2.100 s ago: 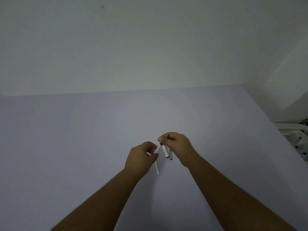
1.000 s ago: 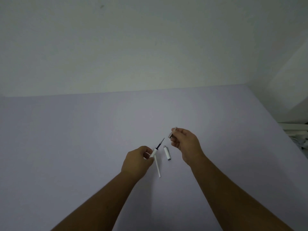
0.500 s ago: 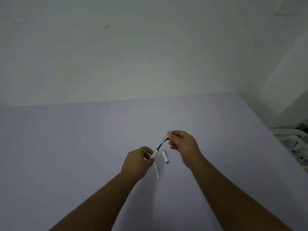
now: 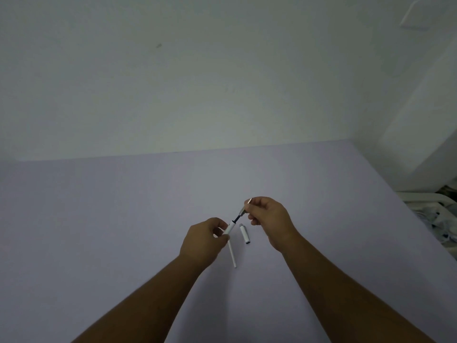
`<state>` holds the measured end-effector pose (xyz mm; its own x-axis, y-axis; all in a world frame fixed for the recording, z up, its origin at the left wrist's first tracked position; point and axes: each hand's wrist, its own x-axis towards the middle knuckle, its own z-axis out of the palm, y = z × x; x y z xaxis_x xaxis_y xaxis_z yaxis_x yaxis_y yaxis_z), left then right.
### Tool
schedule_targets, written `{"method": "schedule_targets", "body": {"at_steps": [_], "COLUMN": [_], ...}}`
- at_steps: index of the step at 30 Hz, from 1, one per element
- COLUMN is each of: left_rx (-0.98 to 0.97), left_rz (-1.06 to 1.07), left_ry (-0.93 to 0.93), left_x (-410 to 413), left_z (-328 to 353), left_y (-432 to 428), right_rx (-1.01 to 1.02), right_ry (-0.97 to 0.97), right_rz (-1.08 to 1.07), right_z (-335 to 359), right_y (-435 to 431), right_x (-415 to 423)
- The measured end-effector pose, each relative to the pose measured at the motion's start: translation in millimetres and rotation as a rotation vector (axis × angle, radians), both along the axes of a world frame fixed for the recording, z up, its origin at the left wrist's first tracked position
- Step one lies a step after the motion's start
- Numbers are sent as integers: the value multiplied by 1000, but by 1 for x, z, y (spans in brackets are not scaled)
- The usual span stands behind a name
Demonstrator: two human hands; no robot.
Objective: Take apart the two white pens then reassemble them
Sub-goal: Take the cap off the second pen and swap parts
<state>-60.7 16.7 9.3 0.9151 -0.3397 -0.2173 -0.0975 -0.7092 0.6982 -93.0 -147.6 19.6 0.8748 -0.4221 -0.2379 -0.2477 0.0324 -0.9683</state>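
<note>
1. Left hand (image 4: pixel 206 237) closed round a white barrel (image 4: pixel 229 229), pinched between thumb and fingers, open end tilted up and to the right – probably angled so to face the other hand.
2. Dark refill (image 4: pixel 236 218) poking out of that open end, short stretch bare, rest sunk inside the barrel – the one container here, and its content only partly seen.
3. Below the left hand, on the table (image 4: pixel 99 219): a thin white tube (image 4: pixel 232 254), lying flat, pointing toward the camera, upper end tucked under the fingers. Touching the hand or merely beneath it – cannot tell. Likely set down to keep both hands free.
4. Just right of the tube, also flat on the table: a white cap (image 4: pixel 244 233), short, dark at its near end, clear of both hands. Empty or not – too small to tell.
5. Right hand (image 4: pixel 268 219) clenched on a small silver tip (image 4: pixel 243 211), held by thumb and forefinger, meeting the upper end of the refill. In line with the barrel, so apparently a sliding or screwing joint.
6. Judged from the layout: one pen in pieces, mid-step at the tip joint; pulling apart or pushing together not readable here. No second whole pen in sight.
7. Care needed: small tip, thin refill, easy to bend or drop if drawn off-axis.
8. Far right, beyond the table edge: pale clutter (image 4: pixel 435 214), unrelated.
</note>
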Motion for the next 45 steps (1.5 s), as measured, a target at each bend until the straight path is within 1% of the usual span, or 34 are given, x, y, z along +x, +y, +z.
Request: {"method": "schedule_targets", "body": {"at_steps": [5, 11, 14, 15, 19, 20, 22, 23, 24, 27, 28, 31, 32, 33, 35, 36, 39, 40, 43, 44, 45], "left_rx": [-10, 6, -9, -10, 20, 19, 12, 12, 14, 18, 14, 9, 13, 20, 39, 40, 26, 27, 50, 52, 47], "left_rz": [-15, -22, -5, -3, -41, -40, -20, -13, -13, -35, -33, -11, -10, -16, -40, -46, -27, -18, -37, -46, -47], "left_ry": [-35, -50, -51, -53, -71, -73, -78, -83, -87, -89, -87, -88, -87, -87, -90, -92, -96, -94, -98, -103, -105], "left_x": [0, -1, -1, 0, -3, -4, -3, -3, -3, -4, -5, -4, -4, -4, -6, -7, -7, -7, -7, -8, -8], "left_z": [4, 4, 5, 6, 6, 6, 5, 6, 5, 6, 7, 8, 8, 8, 9, 9, 7, 7, 7, 7, 8], "left_y": [-1, -2, -2, -2, -5, -5, -5, -5, -5, -6, -7, -7, -7, -7, -8, -8, -7, -6, -6, -6, -7], "right_rx": [-47, -132, -16, -16, -124, -108, 25, 54, 33, -70, -51, 134, 131, 86, -7, -11, 150, 159, -15, -46, -30], "right_ry": [0, 70, 29, 21, 128, 139, 92, 68, 70, 161, 170, 70, 58, 79, 157, 182, 103, 86, 185, 209, 200], "right_rz": [155, 154, 212, 223, 160, 166, 207, 222, 227, 181, 178, 210, 210, 204, 172, 169, 226, 233, 185, 170, 173], "right_z": [-6, -5, -4, -3, -6, -5, -4, -5, -6, -10, -9, -8, -8, -8, -7, -7, -7, -6, -7, -7, -6], "right_y": [6, 8, 5, 5, 8, 9, 8, 7, 7, 10, 11, 8, 6, 6, 7, 8, 6, 5, 8, 9, 9], "right_x": [-3, -1, -3, -3, 1, 0, -1, -2, -2, 0, 0, -2, -3, -3, -3, -3, -5, -6, -4, -4, -4]}}
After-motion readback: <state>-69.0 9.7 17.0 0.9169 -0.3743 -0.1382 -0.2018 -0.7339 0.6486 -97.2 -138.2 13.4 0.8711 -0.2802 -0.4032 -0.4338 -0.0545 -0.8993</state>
